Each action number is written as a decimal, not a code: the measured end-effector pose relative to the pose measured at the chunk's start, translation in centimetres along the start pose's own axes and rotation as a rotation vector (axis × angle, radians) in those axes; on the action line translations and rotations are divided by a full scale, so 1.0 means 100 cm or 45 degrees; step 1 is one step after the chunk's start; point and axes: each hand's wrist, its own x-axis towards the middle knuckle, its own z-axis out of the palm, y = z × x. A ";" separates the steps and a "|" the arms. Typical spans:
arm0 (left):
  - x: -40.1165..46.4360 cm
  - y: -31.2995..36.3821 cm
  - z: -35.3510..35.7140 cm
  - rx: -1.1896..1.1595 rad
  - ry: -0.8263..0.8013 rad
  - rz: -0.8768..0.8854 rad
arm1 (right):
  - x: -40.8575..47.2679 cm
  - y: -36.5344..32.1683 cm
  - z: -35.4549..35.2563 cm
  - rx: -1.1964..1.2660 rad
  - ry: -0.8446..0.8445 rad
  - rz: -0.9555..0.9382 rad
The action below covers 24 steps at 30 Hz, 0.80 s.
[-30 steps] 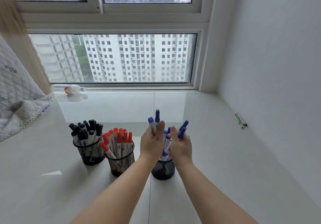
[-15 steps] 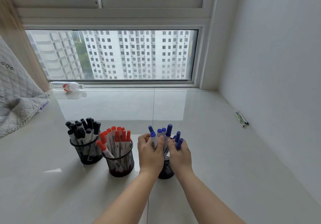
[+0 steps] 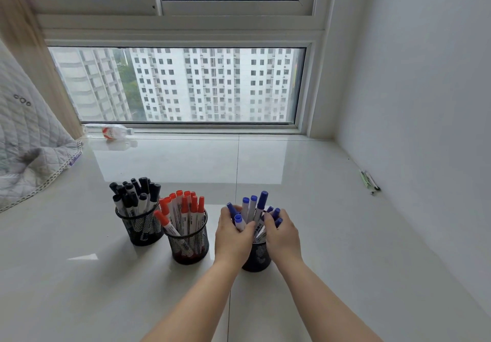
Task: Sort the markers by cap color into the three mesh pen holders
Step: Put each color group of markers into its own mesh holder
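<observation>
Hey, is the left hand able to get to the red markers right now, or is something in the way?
Probably yes. The left hand grips blue markers just beside the red markers, nothing between, but must let go first.

Three mesh holders (image 3: 188,246) stand in a row on the sill (image 3: 332,235), markers (image 3: 186,211) upright inside each. Both hands (image 3: 232,238) flank the rightmost. Bottle (image 3: 111,131) behind by window; quilt (image 3: 24,153) far left.

Bare sill (image 3: 332,235) lies right of the blue holder (image 3: 257,258); red holder (image 3: 190,246) crowds its left
</observation>
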 end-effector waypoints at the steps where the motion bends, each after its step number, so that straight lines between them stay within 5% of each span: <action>1: -0.002 0.000 -0.001 0.005 -0.024 -0.045 | -0.003 0.000 -0.002 -0.014 0.004 0.006; 13: -0.057 0.009 -0.020 0.012 -0.190 -0.119 | -0.064 -0.007 -0.025 -0.083 0.030 0.062; 24: -0.109 -0.003 -0.053 -0.113 -0.296 -0.059 | -0.125 -0.015 -0.054 -0.089 -0.155 0.030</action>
